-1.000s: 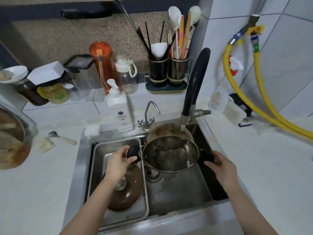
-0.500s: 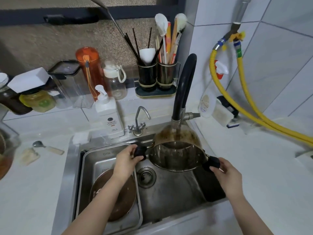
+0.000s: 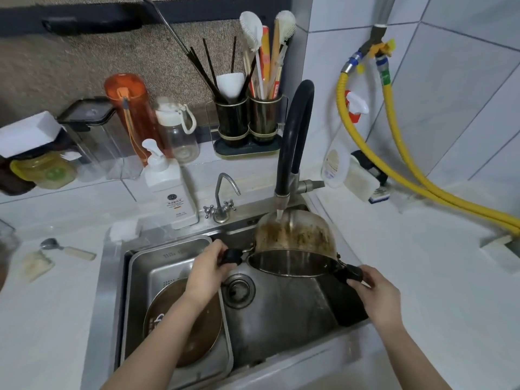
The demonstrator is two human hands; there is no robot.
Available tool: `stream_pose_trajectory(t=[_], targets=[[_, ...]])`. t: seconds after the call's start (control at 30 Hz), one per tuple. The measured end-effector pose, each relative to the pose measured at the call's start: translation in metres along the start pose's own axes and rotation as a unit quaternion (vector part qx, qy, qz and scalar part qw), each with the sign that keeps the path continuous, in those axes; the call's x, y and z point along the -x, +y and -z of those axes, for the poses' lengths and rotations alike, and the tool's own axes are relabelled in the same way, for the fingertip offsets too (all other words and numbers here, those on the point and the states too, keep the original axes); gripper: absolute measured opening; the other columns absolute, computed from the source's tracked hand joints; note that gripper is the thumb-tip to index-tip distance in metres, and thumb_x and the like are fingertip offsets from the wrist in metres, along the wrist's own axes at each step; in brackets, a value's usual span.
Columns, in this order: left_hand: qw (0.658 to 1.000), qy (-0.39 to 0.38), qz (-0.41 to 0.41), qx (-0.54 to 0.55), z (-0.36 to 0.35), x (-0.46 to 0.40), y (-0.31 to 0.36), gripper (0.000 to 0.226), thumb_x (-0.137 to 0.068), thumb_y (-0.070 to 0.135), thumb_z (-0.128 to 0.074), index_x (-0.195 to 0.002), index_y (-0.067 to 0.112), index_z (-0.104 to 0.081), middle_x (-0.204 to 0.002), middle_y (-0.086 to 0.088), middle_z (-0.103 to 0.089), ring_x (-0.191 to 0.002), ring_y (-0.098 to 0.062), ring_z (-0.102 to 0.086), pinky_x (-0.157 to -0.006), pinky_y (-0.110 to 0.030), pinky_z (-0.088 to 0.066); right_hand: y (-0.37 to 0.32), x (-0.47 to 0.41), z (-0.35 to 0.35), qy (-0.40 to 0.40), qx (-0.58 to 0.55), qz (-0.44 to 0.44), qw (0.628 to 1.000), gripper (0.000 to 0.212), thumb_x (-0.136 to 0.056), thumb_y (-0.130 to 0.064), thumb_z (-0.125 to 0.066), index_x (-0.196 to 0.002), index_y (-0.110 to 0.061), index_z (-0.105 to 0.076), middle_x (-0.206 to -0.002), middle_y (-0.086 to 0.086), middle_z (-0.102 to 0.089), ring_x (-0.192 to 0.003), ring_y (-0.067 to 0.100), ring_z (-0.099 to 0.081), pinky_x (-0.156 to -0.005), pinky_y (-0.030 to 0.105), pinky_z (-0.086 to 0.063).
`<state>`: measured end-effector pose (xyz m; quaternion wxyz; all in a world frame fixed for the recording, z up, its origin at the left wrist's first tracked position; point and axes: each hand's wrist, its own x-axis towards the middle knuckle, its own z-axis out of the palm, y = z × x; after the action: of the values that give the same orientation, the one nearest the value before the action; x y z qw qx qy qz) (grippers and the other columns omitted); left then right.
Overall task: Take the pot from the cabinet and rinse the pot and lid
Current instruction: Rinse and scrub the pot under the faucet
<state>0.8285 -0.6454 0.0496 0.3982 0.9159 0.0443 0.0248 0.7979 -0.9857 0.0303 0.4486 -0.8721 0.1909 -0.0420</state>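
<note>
A steel pot (image 3: 295,235) with a brown-stained outside is tipped on its side over the sink (image 3: 281,313), its mouth facing me and its base under the black faucet (image 3: 292,142). My left hand (image 3: 208,270) grips the pot's black left handle. My right hand (image 3: 375,291) grips the black right handle. The brown glass lid (image 3: 194,327) lies in a steel tray (image 3: 166,260) in the left part of the sink, partly hidden by my left forearm.
A small chrome tap (image 3: 222,198) and a white pump bottle (image 3: 171,192) stand behind the sink. Bottles, jars and a utensil holder (image 3: 247,128) line the back wall. Yellow hoses (image 3: 416,170) run along the right wall. A spoon (image 3: 64,249) lies on the left counter.
The pot has been tipped further onto its side, its mouth turning toward me and its stained base rising under the faucet. Both hands kept hold of the handles.
</note>
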Motion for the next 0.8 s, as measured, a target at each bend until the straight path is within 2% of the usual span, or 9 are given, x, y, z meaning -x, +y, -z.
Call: stream_pose_trajectory(t=[0.1,0.23,0.33,0.43,0.53,0.63,0.67,0.73,0.8], targets=[[1.000,0.006,0.004,0.000,0.005,0.000,-0.005,0.031,-0.069,0.007,-0.077,-0.078,0.020,-0.051,-0.075,0.008,-0.058,-0.070,-0.009,-0.054,-0.061,-0.009,-0.036,-0.003,0.001,-0.003,-0.011,-0.006,0.008,1.000,0.025,-0.080,-0.013,-0.071,-0.105,-0.014,-0.067,-0.095,-0.003,-0.067,-0.090,0.012,-0.058,-0.073,0.016,-0.037],[1.000,0.025,0.000,0.014,0.014,0.004,-0.008,0.044,-0.068,0.003,-0.078,-0.074,0.033,-0.047,-0.074,0.013,-0.056,-0.069,0.003,-0.053,-0.062,-0.002,-0.036,-0.009,0.001,-0.007,-0.017,-0.010,0.027,0.999,0.025,-0.081,-0.015,-0.071,-0.106,-0.014,-0.067,-0.095,-0.001,-0.068,-0.089,0.014,-0.058,-0.078,0.022,-0.038],[0.999,0.034,0.003,0.016,0.022,0.008,-0.010,0.029,-0.068,0.005,-0.078,-0.084,0.016,-0.056,-0.077,0.014,-0.057,-0.072,0.001,-0.053,-0.065,-0.002,-0.037,-0.016,0.001,-0.011,-0.019,-0.008,0.040,0.999,0.026,-0.081,-0.016,-0.072,-0.106,-0.014,-0.067,-0.091,0.000,-0.065,-0.084,0.016,-0.056,-0.076,0.021,-0.036],[0.999,0.046,0.016,0.018,0.030,0.011,-0.011,0.030,-0.069,0.009,-0.079,-0.084,0.019,-0.055,-0.078,0.010,-0.060,-0.073,-0.006,-0.054,-0.065,-0.003,-0.037,-0.022,0.000,-0.015,-0.027,-0.025,0.047,0.998,0.026,-0.081,-0.016,-0.071,-0.106,-0.013,-0.066,-0.088,-0.003,-0.063,-0.080,0.011,-0.054,-0.066,0.014,-0.035],[0.997,0.055,0.037,0.028,0.036,0.013,-0.011,0.031,-0.070,0.012,-0.079,-0.083,0.024,-0.054,-0.083,0.003,-0.065,-0.078,-0.013,-0.058,-0.067,-0.013,-0.040,-0.028,-0.005,-0.017,-0.043,-0.042,0.043,0.997,0.025,-0.080,-0.015,-0.072,-0.104,-0.011,-0.067,-0.080,-0.007,-0.061,-0.075,0.010,-0.055,-0.063,0.006,-0.041],[0.996,0.055,0.052,0.057,0.038,0.013,-0.010,0.028,-0.071,0.012,-0.079,-0.086,0.021,-0.057,-0.086,0.000,-0.068,-0.082,-0.017,-0.061,-0.075,-0.029,-0.046,-0.030,-0.009,-0.017,-0.051,-0.082,0.037,0.995,0.028,-0.079,-0.014,-0.073,-0.106,-0.009,-0.067,-0.080,-0.010,-0.061,-0.077,0.006,-0.058,-0.070,0.006,-0.040],[0.995,0.053,0.052,0.066,0.037,0.012,-0.009,0.028,-0.071,0.012,-0.079,-0.087,0.021,-0.057,-0.085,-0.001,-0.068,-0.082,-0.018,-0.061,-0.076,-0.032,-0.046,-0.030,-0.010,-0.016,-0.053,-0.100,0.025,0.993,0.030,-0.079,-0.015,-0.073,-0.108,-0.009,-0.066,-0.084,-0.006,-0.063,-0.082,0.010,-0.059,-0.078,0.013,-0.043],[0.994,0.046,0.053,0.080,0.031,0.007,-0.006,0.027,-0.072,0.012,-0.078,-0.089,0.017,-0.057,-0.085,-0.008,-0.068,-0.081,-0.022,-0.061,-0.077,-0.035,-0.047,-0.027,-0.014,-0.014,-0.054,-0.148,-0.011,0.987,0.035,-0.080,-0.014,-0.072,-0.113,-0.005,-0.064,-0.096,0.004,-0.066,-0.096,0.021,-0.061,-0.092,0.037,-0.049],[0.993,0.034,0.061,0.092,0.021,0.002,-0.002,0.026,-0.074,0.011,-0.077,-0.089,0.014,-0.057,-0.084,-0.005,-0.067,-0.079,-0.021,-0.061,-0.074,-0.027,-0.048,-0.021,-0.017,-0.009,-0.056,-0.189,-0.052,0.979,0.041,-0.081,-0.011,-0.071,-0.120,-0.004,-0.061,-0.112,0.012,-0.066,-0.108,0.026,-0.061,-0.101,0.047,-0.046]])
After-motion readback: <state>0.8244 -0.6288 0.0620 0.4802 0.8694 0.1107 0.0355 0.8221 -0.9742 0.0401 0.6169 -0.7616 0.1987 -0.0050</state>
